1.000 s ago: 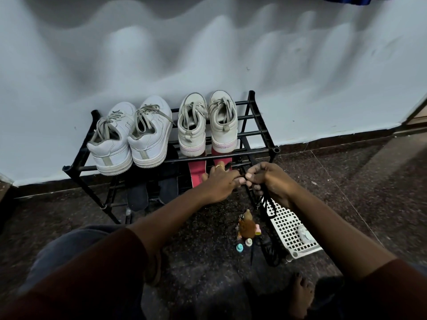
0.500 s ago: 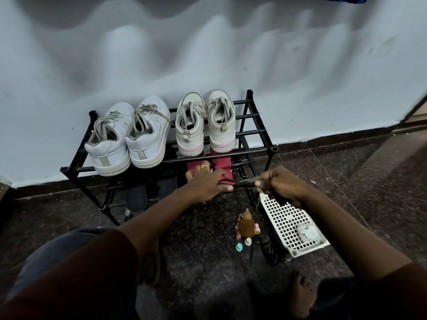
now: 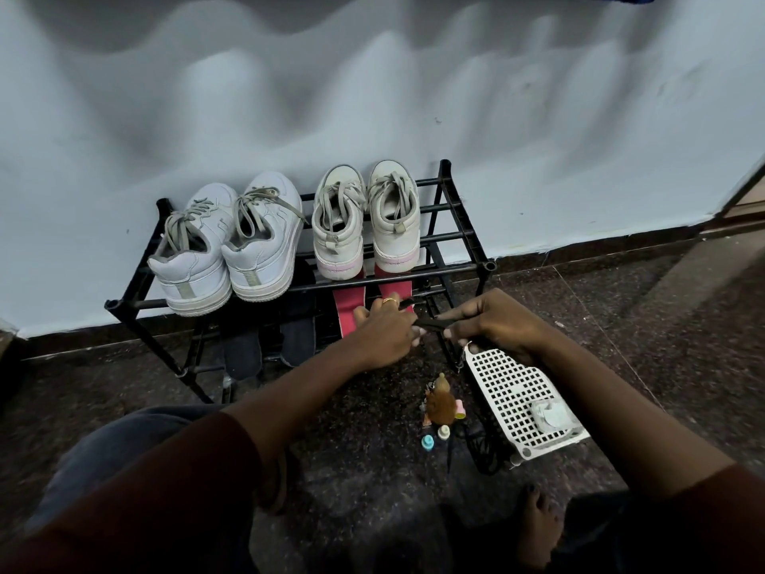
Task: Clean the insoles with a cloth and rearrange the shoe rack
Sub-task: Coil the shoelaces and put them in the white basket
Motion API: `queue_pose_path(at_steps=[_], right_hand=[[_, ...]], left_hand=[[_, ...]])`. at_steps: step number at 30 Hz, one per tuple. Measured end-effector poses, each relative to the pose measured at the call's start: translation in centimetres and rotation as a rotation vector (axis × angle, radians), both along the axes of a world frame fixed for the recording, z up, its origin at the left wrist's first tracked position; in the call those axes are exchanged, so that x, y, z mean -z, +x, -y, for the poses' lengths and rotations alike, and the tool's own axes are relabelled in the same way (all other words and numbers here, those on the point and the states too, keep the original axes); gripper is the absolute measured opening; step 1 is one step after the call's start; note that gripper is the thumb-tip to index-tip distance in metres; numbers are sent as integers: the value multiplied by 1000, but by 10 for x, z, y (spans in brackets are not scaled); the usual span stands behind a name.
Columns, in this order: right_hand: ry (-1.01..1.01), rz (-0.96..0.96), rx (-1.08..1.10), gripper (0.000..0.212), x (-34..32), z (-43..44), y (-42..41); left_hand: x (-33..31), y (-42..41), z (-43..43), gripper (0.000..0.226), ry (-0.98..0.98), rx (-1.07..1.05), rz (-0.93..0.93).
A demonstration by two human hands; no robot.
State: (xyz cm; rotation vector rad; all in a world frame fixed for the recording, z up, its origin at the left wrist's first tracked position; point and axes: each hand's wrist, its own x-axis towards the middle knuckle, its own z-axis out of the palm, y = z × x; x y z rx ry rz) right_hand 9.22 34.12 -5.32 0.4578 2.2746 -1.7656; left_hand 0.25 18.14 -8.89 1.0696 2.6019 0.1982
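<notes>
No legible text anywhere.

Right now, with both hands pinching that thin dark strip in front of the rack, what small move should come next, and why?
Probably set the thin dark strip aside on the speckled floor. The left hand and right hand both pinch it, so neither is free, and the red insoles on the black metal rack's lower shelf lie just behind, waiting. What the strip is, I cannot tell.
</notes>
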Motion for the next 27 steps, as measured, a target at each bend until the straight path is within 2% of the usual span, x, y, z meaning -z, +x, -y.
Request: queue_pose_path(at_steps=[6,8,10,11,12,14,15,16,19,27], right_hand=[[-34,-51,98,19,-4,-10,1],[74,-94,97,11,-5,-9,0],[334,-115,16,10,-9,-8,-1],[459,-116,-39,11,-12,-5,-1],[543,-116,-91,12,-15,-1,0],[598,-113,-169,13,-18,7,0],[593,-112,-191,13,-19,10,0],[574,-111,-205,12,-19,14,0],[502,-131,-194,9,-18,18,-2],[470,-282,9,7,-13,32,-5]], left_hand=[[0,-6,11,33,-21,-57,100],[1,-8,14,34,206,-37,289],[-1,-6,13,67,569,-96,542],[-3,-6,11,77,707,-160,619],[-5,-6,8,78,803,-224,645],[-5,-6,0,51,874,-323,623],[-5,-6,-3,32,900,-352,644],[-7,-3,-5,22,951,-374,693],[-9,4,-10,30,1047,-418,767],[-5,23,-21,30,1069,-431,942]])
